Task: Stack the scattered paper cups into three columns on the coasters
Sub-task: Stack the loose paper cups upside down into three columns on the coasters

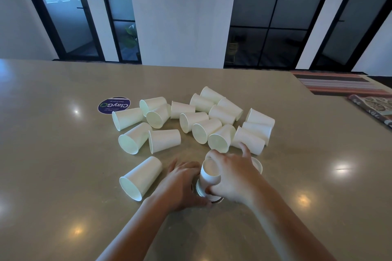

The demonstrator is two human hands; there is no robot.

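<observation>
My right hand [231, 176] grips the inverted cup stack [209, 178] at lower centre of the frame, on a mostly hidden coaster [218, 199]. My left hand [182, 182] lies flat, fingers relaxed — steadying the base. I should press straight down, rims squared — loose cups [191, 121] wait above.

Toppled paper cups [192, 121] crowd the surface [53, 176] ahead; bare stretches lie open left, right and near.
</observation>
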